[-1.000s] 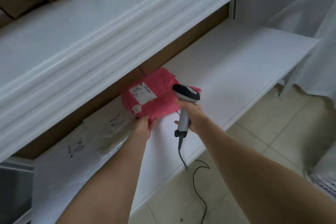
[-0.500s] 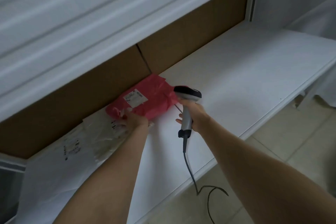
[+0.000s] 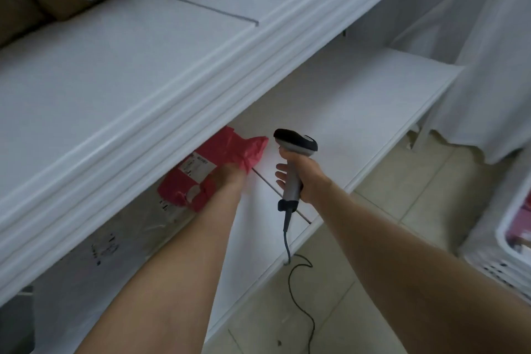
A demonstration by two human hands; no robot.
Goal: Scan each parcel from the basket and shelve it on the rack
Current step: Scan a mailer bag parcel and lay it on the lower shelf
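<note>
Your left hand (image 3: 227, 179) lies on the pink parcel (image 3: 230, 149); you cannot tell whether its fingers grip. Your right hand (image 3: 306, 178) grips the scanner (image 3: 297, 144), just right of the parcel. The parcel sits on the lower shelf (image 3: 359, 100), partly under the upper shelf (image 3: 115, 80).

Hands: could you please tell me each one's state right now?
Left hand rests on the pink parcel; grip cannot be told.
Right hand closed, holding the scanner.

White shelf (image 3: 359, 112), pink parcel (image 3: 227, 149), pale bags (image 3: 120, 241)
</note>
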